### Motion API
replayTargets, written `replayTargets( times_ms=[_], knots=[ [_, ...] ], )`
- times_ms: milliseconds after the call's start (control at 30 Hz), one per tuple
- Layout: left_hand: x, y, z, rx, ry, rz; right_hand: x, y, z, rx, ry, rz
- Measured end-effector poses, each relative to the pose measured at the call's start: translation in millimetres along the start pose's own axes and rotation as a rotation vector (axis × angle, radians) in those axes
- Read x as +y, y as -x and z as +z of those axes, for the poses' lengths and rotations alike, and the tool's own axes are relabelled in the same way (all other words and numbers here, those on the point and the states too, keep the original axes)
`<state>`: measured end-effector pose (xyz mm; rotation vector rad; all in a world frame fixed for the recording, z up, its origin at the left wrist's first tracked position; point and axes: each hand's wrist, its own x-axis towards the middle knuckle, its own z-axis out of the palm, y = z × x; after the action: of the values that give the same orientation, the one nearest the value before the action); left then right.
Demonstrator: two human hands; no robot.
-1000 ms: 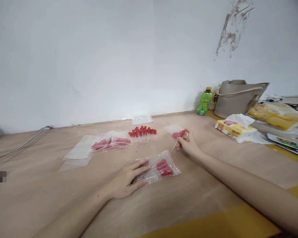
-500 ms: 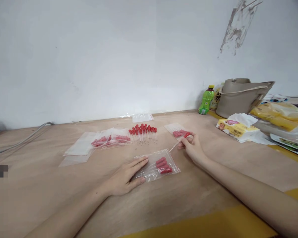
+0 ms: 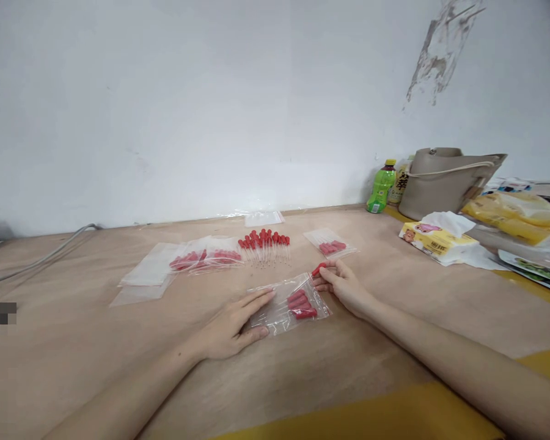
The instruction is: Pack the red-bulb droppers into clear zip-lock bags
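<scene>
Pinching now, narrow and neat, with the right hand: holding a red-bulbed dropper by the bulb, right at the far corner of the mouth of a clear zip bag. Over at the closed end, pressing flat with the left hand, fingers and thumb apart, pinning the plastic to the middle of the table. Already inside, bulbs toward the mouth: bagged droppers in a row. Farther off, toward the table's back edge: a loose pile of droppers, between filled bags on the left and another filled bag on the right. Looking very much like the loading step. Hard to tell the stem's exact place, inside the mouth or just over it. Calling for a low, straight push, stem first, alongside the others, with steady pressure at the closed end.
</scene>
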<state>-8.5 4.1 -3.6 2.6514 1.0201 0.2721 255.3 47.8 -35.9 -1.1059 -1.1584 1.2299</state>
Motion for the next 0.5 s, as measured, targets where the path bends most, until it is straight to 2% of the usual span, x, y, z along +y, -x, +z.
replayTargets(
  times_ms=[133, 233, 333, 500],
  knots=[
    [0, 1, 0.0, -0.003, 0.007, -0.004, -5, -10, -21, -0.199, 0.426, -0.184],
    [0, 0, -0.3, 0.004, 0.006, 0.004, -13, -15, -35, -0.348, 0.618, -0.359],
    [0, 0, -0.5, 0.008, 0.003, 0.012, -17, -19, -44, -0.416, 0.722, -0.445],
    [-1, -1, 0.2, 0.012, 0.0, 0.017, -17, -21, -47, -0.47, 0.747, -0.528]
  ],
)
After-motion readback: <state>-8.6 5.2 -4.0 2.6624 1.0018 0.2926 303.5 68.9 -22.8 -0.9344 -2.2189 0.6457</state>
